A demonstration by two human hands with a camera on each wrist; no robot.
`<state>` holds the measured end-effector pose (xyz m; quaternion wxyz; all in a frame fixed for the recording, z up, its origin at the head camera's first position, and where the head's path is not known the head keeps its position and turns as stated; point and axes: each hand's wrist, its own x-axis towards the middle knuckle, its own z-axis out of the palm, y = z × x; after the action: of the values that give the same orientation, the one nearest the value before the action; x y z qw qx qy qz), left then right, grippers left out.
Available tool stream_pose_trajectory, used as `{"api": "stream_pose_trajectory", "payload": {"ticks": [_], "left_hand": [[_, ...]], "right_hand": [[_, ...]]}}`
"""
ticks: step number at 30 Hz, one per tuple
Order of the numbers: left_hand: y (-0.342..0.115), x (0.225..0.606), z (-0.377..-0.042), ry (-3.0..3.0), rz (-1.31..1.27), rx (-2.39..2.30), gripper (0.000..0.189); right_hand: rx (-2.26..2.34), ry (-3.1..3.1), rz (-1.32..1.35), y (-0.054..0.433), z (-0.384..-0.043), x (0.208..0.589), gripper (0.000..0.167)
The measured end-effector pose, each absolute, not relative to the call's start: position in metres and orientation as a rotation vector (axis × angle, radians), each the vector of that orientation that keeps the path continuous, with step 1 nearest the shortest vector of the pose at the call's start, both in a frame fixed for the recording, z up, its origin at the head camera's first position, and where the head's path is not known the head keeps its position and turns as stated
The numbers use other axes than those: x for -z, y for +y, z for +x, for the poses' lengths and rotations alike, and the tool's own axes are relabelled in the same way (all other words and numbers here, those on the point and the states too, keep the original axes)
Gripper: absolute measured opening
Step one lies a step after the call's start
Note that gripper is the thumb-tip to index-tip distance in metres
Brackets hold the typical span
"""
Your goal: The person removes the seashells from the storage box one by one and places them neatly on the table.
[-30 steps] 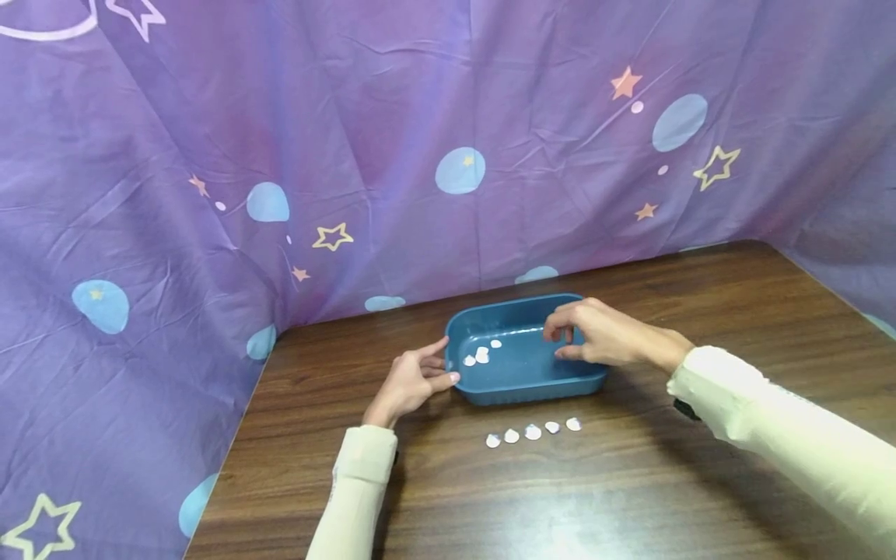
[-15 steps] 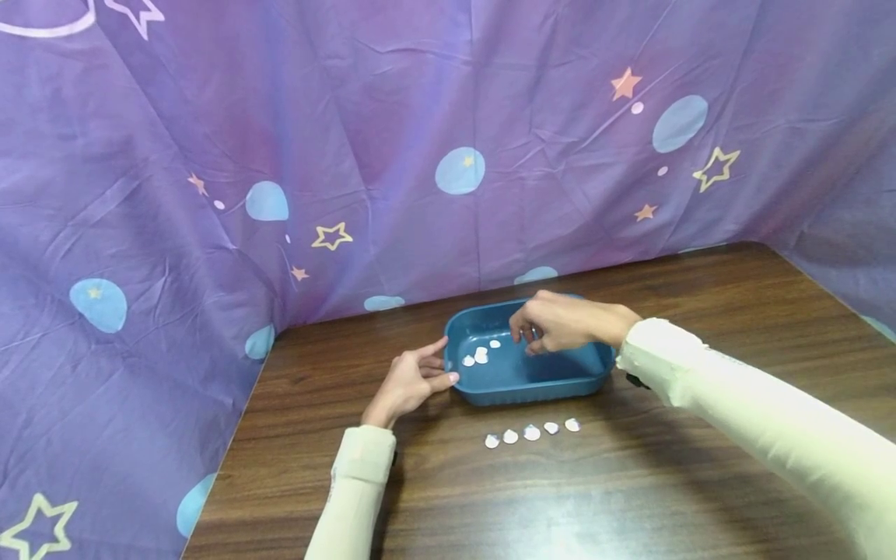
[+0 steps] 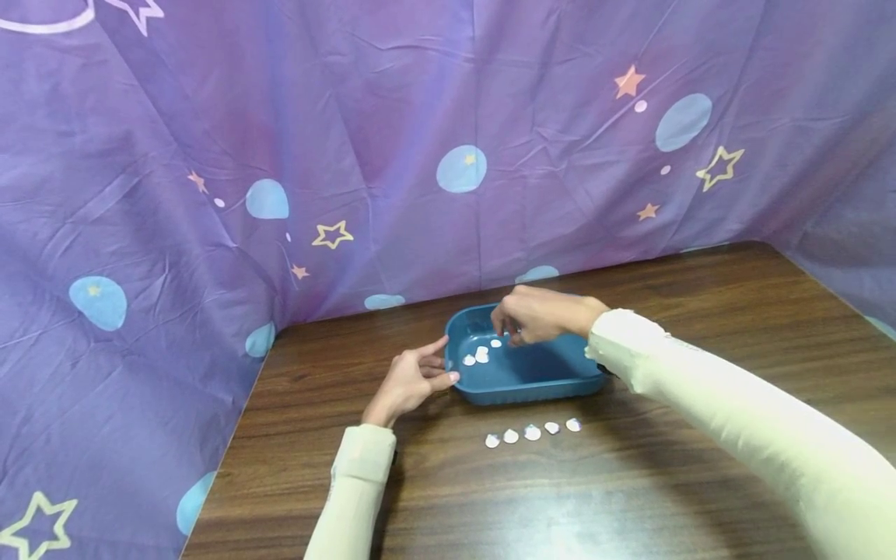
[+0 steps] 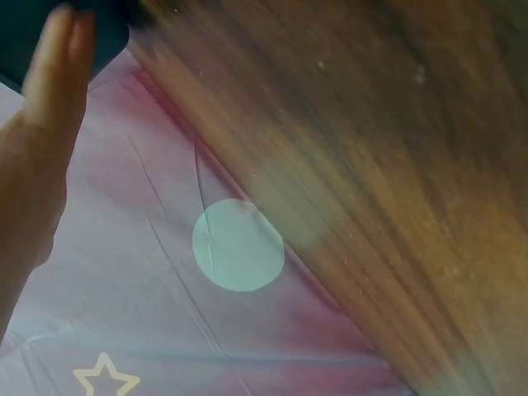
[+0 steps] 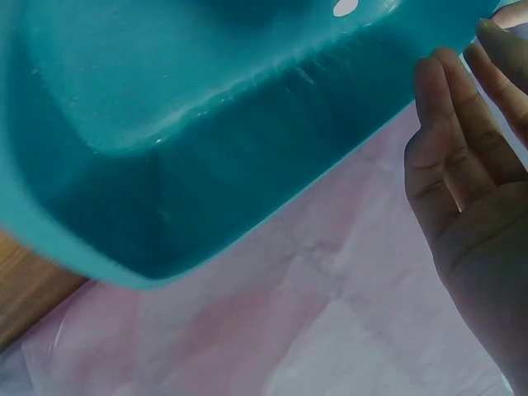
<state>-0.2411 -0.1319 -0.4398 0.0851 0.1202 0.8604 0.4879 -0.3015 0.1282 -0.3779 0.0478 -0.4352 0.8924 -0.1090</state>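
Observation:
A blue rectangular tray (image 3: 535,389) stands on the table. Several small, flat, white pieces shaped like seashells (image 3: 482,355) lie inside its left half. At the tray's left end, my left hand (image 3: 408,381) touches the rim with spread, fairly straight fingers and thumb. My right hand (image 3: 539,313) is over the middle of the tray, fingers bent downward, fingertips close to the rightmost white piece (image 3: 495,343). In the right wrist view, the fingers (image 5: 437,95) show nothing held between them. Part of the tray's back rim is hidden behind the right hand.
A row of several similar white pieces (image 3: 532,432) lies on the brown wooden table (image 3: 448,498) in front of the tray. Behind the table hangs a purple curtain (image 3: 392,155) printed with stars and blue spots.
My right hand has moved left across the tray, from its right end toward the white pieces inside. The left hand has stayed at the tray's left end.

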Motion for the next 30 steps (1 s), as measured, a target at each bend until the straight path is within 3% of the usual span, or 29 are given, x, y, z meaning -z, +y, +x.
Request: {"api": "stream_pose_trajectory", "payload": {"ticks": [8,30], "left_hand": [[-0.131,0.438,-0.242,2.305,0.21,-1.703,0.075],[-0.136,0.441,-0.244,2.557,0.314,-1.488,0.07]], "right_hand": [[0.301,2.713,-1.297,0.11,-0.31,0.38,0.015],[0.186,2.677,-1.16,0.071,-0.326,0.401,0.014]]}}
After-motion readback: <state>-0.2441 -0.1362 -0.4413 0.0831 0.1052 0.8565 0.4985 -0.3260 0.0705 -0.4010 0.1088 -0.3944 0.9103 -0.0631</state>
